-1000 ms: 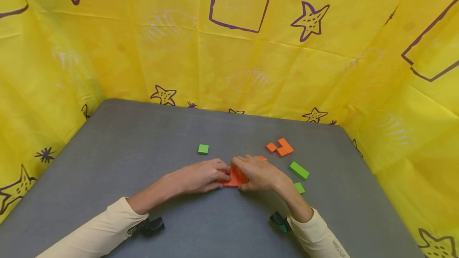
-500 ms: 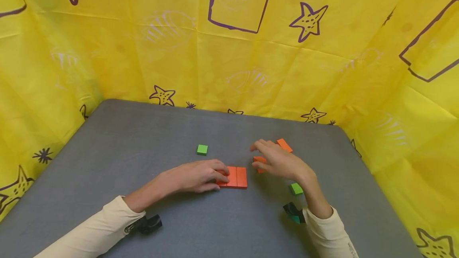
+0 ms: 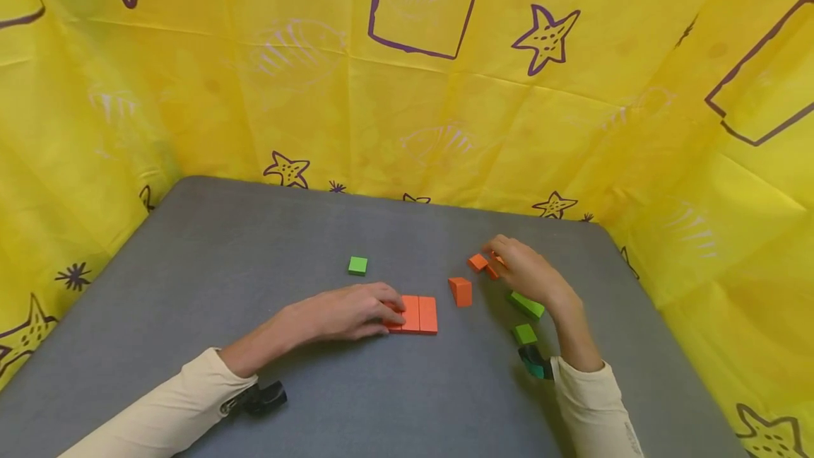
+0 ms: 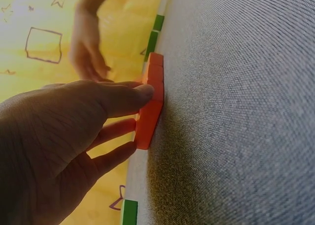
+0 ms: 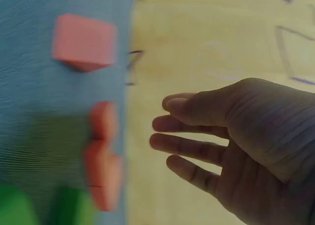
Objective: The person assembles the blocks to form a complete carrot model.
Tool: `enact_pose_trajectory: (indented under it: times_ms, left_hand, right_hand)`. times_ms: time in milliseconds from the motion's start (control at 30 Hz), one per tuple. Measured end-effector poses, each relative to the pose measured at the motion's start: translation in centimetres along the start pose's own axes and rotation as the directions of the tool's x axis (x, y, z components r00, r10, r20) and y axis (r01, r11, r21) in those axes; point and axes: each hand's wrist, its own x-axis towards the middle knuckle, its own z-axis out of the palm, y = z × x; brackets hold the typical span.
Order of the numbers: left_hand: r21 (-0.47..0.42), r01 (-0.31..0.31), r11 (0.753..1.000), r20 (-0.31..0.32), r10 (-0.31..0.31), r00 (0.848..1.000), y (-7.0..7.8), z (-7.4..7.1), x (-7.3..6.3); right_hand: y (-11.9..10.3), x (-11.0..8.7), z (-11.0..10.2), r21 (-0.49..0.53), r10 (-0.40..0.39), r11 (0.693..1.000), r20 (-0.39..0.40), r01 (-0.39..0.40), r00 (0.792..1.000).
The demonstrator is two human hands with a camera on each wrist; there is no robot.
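Observation:
My left hand point(image 3: 356, 311) grips the left end of a flat row of orange blocks point(image 3: 420, 314) on the grey table. In the left wrist view, the thumb lies along one side of the orange row point(image 4: 153, 89) and fingertips touch the other side. My right hand point(image 3: 531, 274) hovers over the back right, partly hiding an orange block point(image 3: 493, 271). Its fingers point(image 5: 189, 146) are loosely extended with nothing between them. Beside the hidden block lies a small orange block point(image 3: 478, 263). An orange wedge-shaped block point(image 3: 461, 292) stands apart, between the row and my right hand.
One green block point(image 3: 357, 265) lies behind the left hand. A long green block point(image 3: 527, 304) and a short green block point(image 3: 525, 334) lie under and near the right forearm. A yellow patterned cloth point(image 3: 407, 104) surrounds the table point(image 3: 267, 232) at the back and sides.
My right hand has left the orange row and moved right and away, over the back orange blocks, uncovering the row's right end and the wedge-shaped block. The left hand keeps its place.

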Motion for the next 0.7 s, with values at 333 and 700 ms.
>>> enact_pose_trajectory:
  times_ms: [333, 700]
  left_hand:
    - [-0.025, 0.025, 0.999, 0.012, -0.025, 1.000, 0.1, 0.2, 0.0]
    - [0.031, -0.018, 0.999, -0.041, 0.019, 0.999, -0.1, 0.3, 0.0]
  right_hand:
    - [1.9, 0.8, 3.5, 0.003, -0.061, 0.998, 0.100, 0.061, 0.993]
    - [1.3, 1.5, 4.3, -0.077, -0.070, 0.994, 0.023, 0.071, 0.997]
